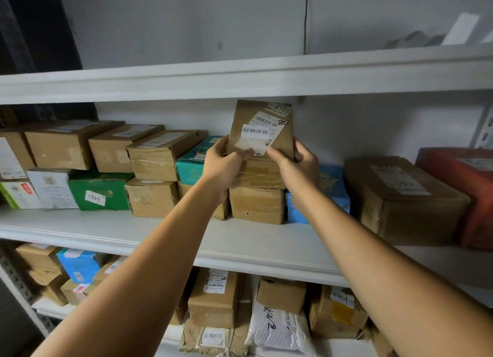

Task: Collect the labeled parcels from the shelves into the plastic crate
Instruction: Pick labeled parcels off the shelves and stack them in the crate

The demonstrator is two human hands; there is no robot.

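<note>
A flat brown cardboard parcel with white labels and a handwritten "80" stands tilted up on end above a stack of brown boxes on the middle shelf. My left hand grips its lower left corner, thumb over the white label. My right hand holds its lower right edge, fingers curled behind it. The plastic crate is not in view.
Cardboard, green, teal and blue boxes fill the middle shelf; a large brown box and a red parcel sit right. The lower shelf holds more labeled boxes and a white mailer bag. The top shelf hangs just above the parcel.
</note>
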